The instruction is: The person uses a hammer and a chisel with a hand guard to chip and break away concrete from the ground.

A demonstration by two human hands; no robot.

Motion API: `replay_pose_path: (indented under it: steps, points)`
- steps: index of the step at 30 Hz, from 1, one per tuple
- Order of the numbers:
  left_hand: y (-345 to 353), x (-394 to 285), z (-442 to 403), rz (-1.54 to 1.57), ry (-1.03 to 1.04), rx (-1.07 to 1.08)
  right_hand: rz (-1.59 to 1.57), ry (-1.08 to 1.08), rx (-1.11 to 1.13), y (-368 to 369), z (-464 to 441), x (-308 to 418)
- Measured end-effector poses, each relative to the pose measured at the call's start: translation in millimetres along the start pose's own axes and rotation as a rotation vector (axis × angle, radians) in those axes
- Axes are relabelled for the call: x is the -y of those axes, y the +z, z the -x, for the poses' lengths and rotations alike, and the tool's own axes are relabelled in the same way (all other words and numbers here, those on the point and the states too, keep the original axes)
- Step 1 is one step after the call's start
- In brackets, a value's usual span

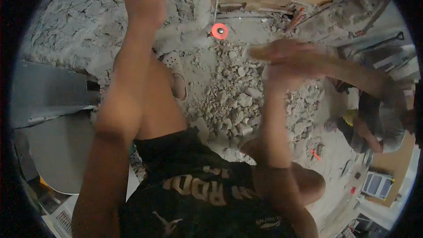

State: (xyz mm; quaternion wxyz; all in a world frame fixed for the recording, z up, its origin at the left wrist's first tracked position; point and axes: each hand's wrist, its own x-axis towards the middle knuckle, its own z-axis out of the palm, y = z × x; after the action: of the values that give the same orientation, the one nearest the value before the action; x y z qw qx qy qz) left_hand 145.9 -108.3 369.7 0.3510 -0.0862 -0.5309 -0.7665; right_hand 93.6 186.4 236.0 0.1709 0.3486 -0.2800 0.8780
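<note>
At the far left, up against a rough, chipped grey wall (pixel 79 26): bare left hand (pixel 147 0), raised, fingers bent, partly cut off by the edge of view; impossible to tell whether empty or gripping.

Over now to right of centre, above a heap of loose, pale grey rubble (pixel 242 105): bare right hand (pixel 286 59), closed firmly, gripping a long, tan, wood-coloured handle (pixel 352 68). Badly blurred, slanting off towards the right, blunt end out to the left of the fist, other end lost in a dark smear, no telling its shape.

Far centre, between both hands: flat, round, coral-red disc with a shiny metal middle (pixel 220 31), close by the foot of a thin grey rod (pixel 217 0).

Just left of the rubble, a beige clog with small holes (pixel 178 86); to its right, on the floor, a slim orange-red piece (pixel 315 154).

Far right, a person crouching in grey clothing (pixel 390 128). Near centre, a black top with tan lettering (pixel 194 211).
</note>
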Motion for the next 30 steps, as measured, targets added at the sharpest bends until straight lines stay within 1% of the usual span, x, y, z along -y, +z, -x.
replay_pose_path:
  steps: [1, 2, 3, 4, 5, 6, 7, 9, 10, 12, 13, 15, 16, 18, 20, 22, 23, 24, 25, 26, 28, 29, 30]
  points:
    - [-10, 8, 1, -0.006, 0.000, -0.009, 0.375, 0.305, -0.176, -24, 61, -40]
    - [-21, 17, 3, -0.019, -0.038, -0.088, 0.917, 0.764, -0.178, -49, 122, -79]
    - [-24, 23, 1, -0.033, -0.080, -0.154, 1.186, 1.183, -0.054, -71, 180, -118]
    - [-18, 24, -5, -0.044, -0.064, -0.135, 1.168, 1.176, -0.118, -71, 197, -117]
    - [-11, 21, -5, -0.055, -0.132, -0.143, 1.219, 1.153, -0.091, -85, 207, -125]
    - [-9, 19, 13, -0.075, -0.241, -0.175, 1.277, 1.177, -0.067, -95, 231, -118]
    - [-8, 19, 28, -0.099, -0.288, -0.171, 1.262, 1.226, -0.097, -89, 254, -106]
    - [-4, 26, 28, -0.310, -0.144, 0.138, 1.388, 1.172, -0.007, -96, 243, -117]
    - [-1, 31, 26, -0.311, -0.163, 0.146, 1.387, 1.189, -0.023, -98, 241, -117]
    - [4, 39, 21, -0.341, -0.186, 0.232, 1.176, 1.456, -0.011, -81, 240, -116]
    - [9, 46, 22, -0.352, -0.225, 0.238, 1.230, 1.527, 0.047, -92, 256, -127]
    - [22, 63, 16, -0.619, -0.113, 0.218, 1.229, 1.534, 0.028, -102, 278, -145]
    - [23, 71, 9, -0.620, -0.119, 0.225, 1.250, 1.516, 0.022, -110, 283, -153]
    - [20, 79, -3, -0.716, -0.191, 0.333, 1.264, 1.481, 0.028, -124, 291, -165]
    - [26, 83, -5, -0.745, -0.216, 0.301, 1.270, 1.443, 0.032, -127, 289, -166]
    - [33, 80, 0, -0.758, -0.235, 0.275, 1.130, 1.710, -0.182, -131, 277, -156]
    - [37, 76, 4, -0.806, -0.269, 0.252, 1.132, 1.698, -0.182, -139, 274, -156]
    - [38, 72, 10, -0.857, -0.303, 0.224, 1.021, 1.639, -0.152, -149, 282, -156]
    - [38, 67, 16, -0.858, -0.298, 0.221, 0.910, 1.582, -0.123, -157, 294, -154]
    - [37, 61, 23, -0.821, -0.293, 0.228, 0.914, 1.574, -0.120, -166, 309, -158]
    - [32, 46, 43, -0.773, -0.274, 0.231, 0.956, 1.657, -0.033, -176, 314, -162]
    - [32, 36, 52, -0.691, -0.256, 0.205, 0.973, 1.682, -0.002, -173, 305, -157]
    - [32, 25, 60, -0.616, -0.238, 0.171, 0.799, 1.641, -0.140, -145, 259, -138]
